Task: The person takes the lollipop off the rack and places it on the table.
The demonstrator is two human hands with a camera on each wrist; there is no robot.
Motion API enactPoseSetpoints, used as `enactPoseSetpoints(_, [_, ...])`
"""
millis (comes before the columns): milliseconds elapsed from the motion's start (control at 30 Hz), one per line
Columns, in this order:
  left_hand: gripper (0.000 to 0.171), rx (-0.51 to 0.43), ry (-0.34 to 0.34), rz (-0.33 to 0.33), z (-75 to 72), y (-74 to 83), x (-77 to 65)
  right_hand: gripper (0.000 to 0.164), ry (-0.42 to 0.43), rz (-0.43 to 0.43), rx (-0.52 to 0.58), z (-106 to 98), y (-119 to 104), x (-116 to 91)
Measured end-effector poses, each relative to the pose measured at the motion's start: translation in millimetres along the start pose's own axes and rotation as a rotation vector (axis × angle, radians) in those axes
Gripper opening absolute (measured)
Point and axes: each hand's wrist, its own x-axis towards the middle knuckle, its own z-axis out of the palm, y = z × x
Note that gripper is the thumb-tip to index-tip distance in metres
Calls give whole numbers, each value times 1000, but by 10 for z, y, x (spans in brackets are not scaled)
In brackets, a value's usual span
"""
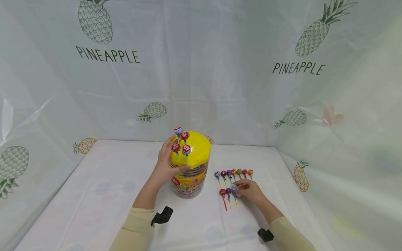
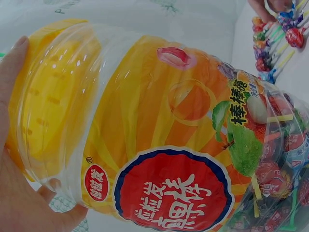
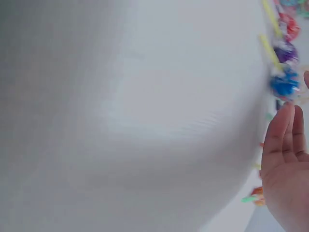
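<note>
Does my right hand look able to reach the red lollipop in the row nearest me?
Probably yes. Your right hand is at the blue lollipop; just that and the purple lollipop lie between it and the red lollipop, which nothing covers.

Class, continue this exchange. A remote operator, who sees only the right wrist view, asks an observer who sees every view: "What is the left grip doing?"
Observer: The left grip is holding the yellow lid of a jar.
Operator: Is anything on that lid?
Observer: Yes, four lollipops stand on it, heads up.
Operator: And what shows through the jar's clear wall?
Observer: Wrapped lollipops, as the left wrist view shows.
</note>
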Motion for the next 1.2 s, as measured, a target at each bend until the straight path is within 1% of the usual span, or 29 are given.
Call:
enactPoseSetpoints(133, [103, 4, 0, 4, -2, -2, 1, 31, 40, -27, -3, -49, -176, -25])
enactPoseSetpoints(200, [103, 2, 0, 5, -6, -5, 0, 32, 40, -67, 14, -62, -300, -40])
enactPoseSetpoints(433, [103, 5, 8, 5, -36, -9, -11, 25, -1, -204, 79, 20, -906, -140])
enactPoseSetpoints(500, [102, -1, 7, 5, -39, 1, -16, 24, -11, -258, 90, 56, -1147, -233])
enactPoseSetpoints(633, [102, -11, 6, 1, -24, 32, -28, 22, -21, -398, 174, 135, -1407, -304])
enactPoseSetpoints(700, [102, -16, 2, -3, -11, 36, -38, 21, -10, -478, 208, 187, -1473, -301])
enactPoseSetpoints(733, [102, -17, 2, -7, -8, 42, -41, 21, -3, -509, 229, 217, -1485, -276])
enactPoseSetpoints(833, [102, -16, 6, -14, -2, 38, -52, 19, 18, -591, 261, 329, -1635, -267])
enactPoseSetpoints(1033, [101, -11, 11, -13, 11, 17, -68, 19, 29, -666, 325, 564, -1870, -253])
enactPoseSetpoints(1200, [100, -16, 16, -4, -5, 49, -73, 19, 63, -730, 349, 686, -2045, -242])
